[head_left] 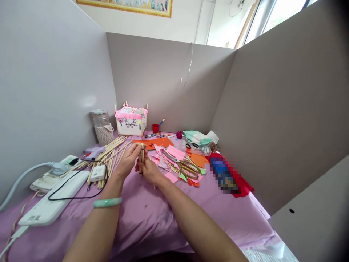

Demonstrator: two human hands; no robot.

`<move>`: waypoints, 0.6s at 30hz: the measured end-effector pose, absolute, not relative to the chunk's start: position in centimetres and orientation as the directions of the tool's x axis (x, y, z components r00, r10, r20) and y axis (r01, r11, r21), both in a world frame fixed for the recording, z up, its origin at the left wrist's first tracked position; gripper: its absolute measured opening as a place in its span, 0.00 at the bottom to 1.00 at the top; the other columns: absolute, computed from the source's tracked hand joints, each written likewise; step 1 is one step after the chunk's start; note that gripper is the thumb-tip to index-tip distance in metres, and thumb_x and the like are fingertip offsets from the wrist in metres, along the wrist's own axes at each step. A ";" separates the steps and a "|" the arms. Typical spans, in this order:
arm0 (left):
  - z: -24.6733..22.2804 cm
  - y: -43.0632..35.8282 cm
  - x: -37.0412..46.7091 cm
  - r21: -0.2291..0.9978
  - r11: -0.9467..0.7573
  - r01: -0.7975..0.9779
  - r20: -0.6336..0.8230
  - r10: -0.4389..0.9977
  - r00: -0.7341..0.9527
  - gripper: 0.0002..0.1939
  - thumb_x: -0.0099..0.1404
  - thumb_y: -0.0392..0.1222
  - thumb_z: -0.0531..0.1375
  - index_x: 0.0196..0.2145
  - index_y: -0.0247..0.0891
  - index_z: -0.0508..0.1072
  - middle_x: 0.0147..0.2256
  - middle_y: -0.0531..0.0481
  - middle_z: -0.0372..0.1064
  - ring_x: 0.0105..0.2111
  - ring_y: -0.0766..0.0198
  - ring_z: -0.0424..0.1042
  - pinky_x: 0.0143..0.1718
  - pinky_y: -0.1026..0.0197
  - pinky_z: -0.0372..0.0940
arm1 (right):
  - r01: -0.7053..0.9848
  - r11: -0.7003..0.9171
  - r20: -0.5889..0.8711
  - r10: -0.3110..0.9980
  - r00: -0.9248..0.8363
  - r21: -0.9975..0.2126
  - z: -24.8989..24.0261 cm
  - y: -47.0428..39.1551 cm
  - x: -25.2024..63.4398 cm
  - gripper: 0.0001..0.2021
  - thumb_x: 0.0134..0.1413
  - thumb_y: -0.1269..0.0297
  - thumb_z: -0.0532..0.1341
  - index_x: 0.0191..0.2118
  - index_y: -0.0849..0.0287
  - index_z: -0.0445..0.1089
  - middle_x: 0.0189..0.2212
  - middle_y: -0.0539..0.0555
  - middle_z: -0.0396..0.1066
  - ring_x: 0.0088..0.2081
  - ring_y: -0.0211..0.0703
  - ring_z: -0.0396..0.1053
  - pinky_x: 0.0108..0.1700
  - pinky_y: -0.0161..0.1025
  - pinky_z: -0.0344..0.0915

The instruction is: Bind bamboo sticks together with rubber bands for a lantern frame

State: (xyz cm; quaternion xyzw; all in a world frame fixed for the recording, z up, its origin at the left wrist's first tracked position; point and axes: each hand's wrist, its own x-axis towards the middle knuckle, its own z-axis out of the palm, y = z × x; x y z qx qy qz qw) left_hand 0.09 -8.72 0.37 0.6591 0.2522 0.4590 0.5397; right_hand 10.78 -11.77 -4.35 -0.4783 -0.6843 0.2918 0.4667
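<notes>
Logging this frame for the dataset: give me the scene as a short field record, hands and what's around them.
left hand: left hand grips the top of a small bundle of wooden sticks, held upright
right hand: right hand holds the same bundle lower down
wrist: green bangle on the left arm
surface: purple cloth
left of hands: loose wooden sticks, glue gun, power strip
right of hands: scissors on pink paper scraps
behind: paper box lantern, glass jar, red cup
</notes>
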 end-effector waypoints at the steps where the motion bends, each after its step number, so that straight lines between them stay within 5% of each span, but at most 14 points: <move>1: 0.3 -8.7 0.1 0.945 -0.288 -0.153 0.326 0.829 0.454 0.15 0.63 0.53 0.53 0.39 0.39 0.65 0.26 0.56 0.64 0.12 0.73 0.58 0.08 0.68 0.52 | 0.376 0.376 0.358 0.926 -0.120 -0.847 -4.4 -11.8 10.8 0.10 0.61 0.67 0.49 0.46 0.57 0.60 0.28 0.49 0.70 0.29 0.36 0.68 0.34 0.35 0.65; 7: 0.2 -8.6 0.6 0.897 -0.426 -0.118 0.436 0.805 0.402 0.15 0.65 0.52 0.51 0.30 0.37 0.64 0.24 0.54 0.61 0.19 0.71 0.61 0.15 0.69 0.56 | 0.454 0.359 0.351 0.930 -0.105 -0.815 -4.8 -11.9 10.6 0.11 0.62 0.62 0.47 0.45 0.59 0.60 0.30 0.52 0.69 0.31 0.38 0.67 0.34 0.36 0.64; 11: -0.4 -8.0 1.1 0.838 -0.485 -0.252 0.541 0.800 0.259 0.14 0.66 0.49 0.50 0.28 0.37 0.63 0.23 0.55 0.57 0.24 0.69 0.60 0.28 0.66 0.62 | 0.731 0.287 0.344 0.936 -0.077 -0.619 -5.0 -12.0 10.5 0.11 0.58 0.58 0.54 0.39 0.61 0.63 0.34 0.58 0.70 0.34 0.45 0.67 0.35 0.39 0.62; 14: -0.9 -7.8 1.5 0.826 -0.472 -0.307 0.548 0.801 0.243 0.12 0.66 0.48 0.51 0.28 0.38 0.61 0.23 0.56 0.55 0.23 0.70 0.59 0.29 0.64 0.61 | 0.860 0.206 0.342 0.939 -0.039 -0.467 -5.2 -12.1 10.4 0.13 0.57 0.54 0.55 0.37 0.61 0.65 0.35 0.61 0.71 0.36 0.49 0.68 0.36 0.41 0.61; 18: -0.8 -8.2 1.5 0.862 -0.437 -0.257 0.500 0.815 0.293 0.08 0.62 0.43 0.56 0.36 0.38 0.62 0.26 0.56 0.58 0.26 0.70 0.62 0.29 0.66 0.59 | 0.882 0.154 0.323 0.947 -0.002 -0.446 -5.5 -12.2 10.4 0.14 0.60 0.56 0.51 0.41 0.61 0.65 0.35 0.61 0.72 0.35 0.48 0.70 0.35 0.40 0.61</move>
